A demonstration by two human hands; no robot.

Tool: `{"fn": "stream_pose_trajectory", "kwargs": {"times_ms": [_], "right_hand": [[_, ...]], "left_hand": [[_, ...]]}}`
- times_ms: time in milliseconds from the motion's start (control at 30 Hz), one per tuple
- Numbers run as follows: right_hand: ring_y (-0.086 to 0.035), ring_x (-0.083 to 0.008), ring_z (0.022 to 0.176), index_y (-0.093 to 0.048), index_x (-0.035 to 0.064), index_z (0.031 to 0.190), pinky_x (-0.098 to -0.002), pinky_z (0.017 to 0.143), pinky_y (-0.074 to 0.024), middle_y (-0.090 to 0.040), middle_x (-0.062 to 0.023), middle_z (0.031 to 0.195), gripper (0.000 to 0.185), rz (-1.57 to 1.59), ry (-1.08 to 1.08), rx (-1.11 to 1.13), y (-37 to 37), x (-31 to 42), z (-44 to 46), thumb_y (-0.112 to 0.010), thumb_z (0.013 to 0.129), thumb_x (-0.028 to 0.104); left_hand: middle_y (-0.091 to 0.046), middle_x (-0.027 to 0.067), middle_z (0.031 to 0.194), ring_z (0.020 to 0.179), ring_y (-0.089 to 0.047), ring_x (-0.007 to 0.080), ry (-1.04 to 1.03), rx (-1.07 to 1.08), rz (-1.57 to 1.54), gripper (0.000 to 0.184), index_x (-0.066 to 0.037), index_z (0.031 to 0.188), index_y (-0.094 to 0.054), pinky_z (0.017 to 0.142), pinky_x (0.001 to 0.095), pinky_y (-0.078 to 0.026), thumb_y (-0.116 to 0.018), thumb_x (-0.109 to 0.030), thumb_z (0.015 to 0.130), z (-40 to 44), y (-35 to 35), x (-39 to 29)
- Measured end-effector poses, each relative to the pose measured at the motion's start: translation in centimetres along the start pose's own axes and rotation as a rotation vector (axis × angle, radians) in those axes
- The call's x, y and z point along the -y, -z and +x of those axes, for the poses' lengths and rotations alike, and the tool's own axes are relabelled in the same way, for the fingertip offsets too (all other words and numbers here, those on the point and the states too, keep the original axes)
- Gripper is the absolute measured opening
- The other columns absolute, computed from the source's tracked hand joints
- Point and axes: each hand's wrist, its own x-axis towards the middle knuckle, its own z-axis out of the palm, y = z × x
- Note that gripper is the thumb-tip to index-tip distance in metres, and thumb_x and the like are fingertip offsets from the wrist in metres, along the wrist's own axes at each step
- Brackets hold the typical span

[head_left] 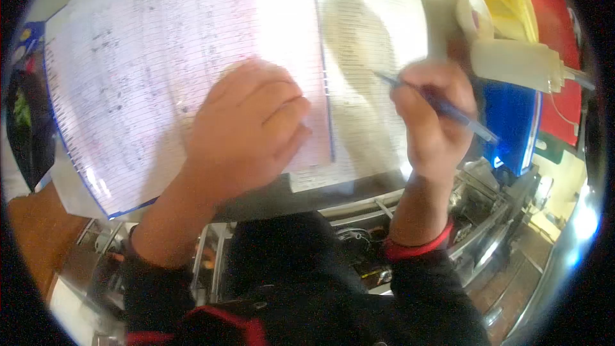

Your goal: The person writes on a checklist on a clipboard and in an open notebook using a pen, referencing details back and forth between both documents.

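Observation:
A large sheet (pixel 147 45) with ruled rows and handwritten marks lies under a clear, blue-edged cover. My left hand (pixel 250 125) rests palm down on its lower right part, fingers loosely bent and holding nothing I can see. To the right is another ruled page (pixel 349 109), partly in shadow. My right hand (pixel 439 115) is shut on a blue pen (pixel 458 114) above this page's right edge. The pen's tip points left toward the lined rows; whether it touches the paper I cannot tell. Motion blurs the right hand slightly.
At the right stand a pale roll (pixel 516 64), a yellow item (pixel 512 0), a blue folder (pixel 509 122) and a red object (pixel 557 57). Below the table edge is a metal frame (pixel 480 218). A brown wooden surface (pixel 45 237) shows at lower left.

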Motion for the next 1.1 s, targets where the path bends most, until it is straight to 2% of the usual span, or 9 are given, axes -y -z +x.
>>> {"fn": "stream_pose_trajectory", "kwargs": {"times_ms": [67,167,267,433,600,833,900,1067,1100], "right_hand": [[-0.055,-0.0116,0.067,-0.065,-0.0003,0.089,-0.0253,0.06,-0.0447,-0.063,-0.0064,0.08,0.012,0.043,0.154,0.141,-2.5,0.5,2.8,-0.063,0.077,-0.002],[-0.055,-0.0089,0.07,-0.062,-0.0004,0.087,-0.0222,0.061,-0.0426,-0.062,-0.0043,0.08,0.008,0.025,0.162,0.32,-5.6,0.7,5.6,-0.062,0.079,-0.002],[-0.054,-0.0071,0.069,-0.061,0.0013,0.084,-0.0224,0.06,-0.0431,-0.061,-0.0019,0.077,0.007,0.029,0.066,0.351,-7.9,-0.5,6.3,-0.064,0.079,-0.002],[-0.053,-0.0074,0.067,-0.06,0.0017,0.081,-0.024,0.059,-0.0438,-0.061,-0.0018,0.075,0.006,0.155,-0.004,0.335,-8.7,-2.6,5.2,-0.064,0.078,-0.002],[-0.054,-0.0126,0.064,-0.06,0.0006,0.077,-0.0272,0.058,-0.044,-0.059,-0.0059,0.071,0.005,0.078,0.173,0.462,-8.7,-2.9,5.8,-0.065,0.077,0.001],[-0.052,-0.0119,0.06,-0.06,-0.0005,0.078,-0.0277,0.054,-0.0419,-0.058,-0.0056,0.07,0.004,-0.088,0.302,0.33,-8.9,-2.9,5.5,-0.063,0.079,0.002],[-0.05,-0.0099,0.059,-0.059,-0.0002,0.079,-0.0261,0.052,-0.0403,-0.057,-0.0035,0.071,0.002,0.248,0.081,0.219,-8.7,-3.6,5.3,-0.061,0.08,0.0],[-0.048,-0.0065,0.06,-0.058,0.0009,0.08,-0.0233,0.051,-0.0375,-0.057,-0.0019,0.071,0.003,0.245,0.129,0.249,-8.8,-4.0,5.1,-0.057,0.082,-0.002],[-0.05,-0.0109,0.06,-0.057,0.0015,0.076,-0.0268,0.052,-0.0402,-0.057,-0.0052,0.069,0.005,0.259,0.02,0.234,-8.7,-3.8,5.1,-0.059,0.08,0.0]], "left_hand": [[-0.064,0.0081,0.099,0.1,-0.062,0.0295,-0.004,0.013,0.02,0.035,-0.008,0.088,-0.064,0.092,0.045,-0.05,-0.081,-0.017,0.059,0.2,0.3,-0.2],[-0.064,0.007,0.102,0.104,-0.06,0.0287,-0.026,0.024,0.044,0.035,-0.01,0.091,-0.066,0.096,0.0452,-0.049,-0.08,-0.02,0.061,-0.1,0.2,-0.1],[-0.063,0.0094,0.095,0.096,-0.061,0.0275,-0.039,-0.103,0.053,0.022,-0.004,0.081,-0.063,0.082,0.0409,-0.054,-0.071,-0.014,0.063,-0.5,0.2,-0.4],[-0.064,0.0096,0.095,0.097,-0.062,0.0274,-0.041,-0.089,0.035,0.016,-0.004,0.083,-0.065,0.081,0.0395,-0.054,-0.068,-0.013,0.07,-0.9,0.2,-0.2],[-0.065,0.0103,0.096,0.096,-0.062,0.0277,-0.041,-0.033,0.026,0.014,-0.004,0.084,-0.065,0.08,0.0384,-0.053,-0.066,-0.014,0.074,-1.0,0.5,0.0],[-0.064,0.0118,0.096,0.098,-0.062,0.0273,-0.042,0.018,0.019,0.017,-0.004,0.087,-0.066,0.084,0.0399,-0.052,-0.064,-0.015,0.074,-1.2,0.0,0.0],[-0.064,0.0116,0.095,0.098,-0.062,0.027,-0.048,-0.037,0.026,0.018,-0.003,0.087,-0.066,0.086,0.0403,-0.052,-0.064,-0.015,0.074,-1.0,-0.1,0.1],[-0.064,0.0104,0.095,0.097,-0.061,0.0259,-0.06,-0.001,0.079,0.019,-0.003,0.087,-0.066,0.091,0.0446,-0.049,-0.063,-0.014,0.073,-0.8,0.7,-0.2],[-0.064,0.0104,0.095,0.097,-0.061,0.0259,-0.065,-0.001,0.085,0.019,-0.003,0.087,-0.066,0.091,0.0446,-0.049,-0.063,-0.014,0.073,-0.8,0.6,-0.2]]}}
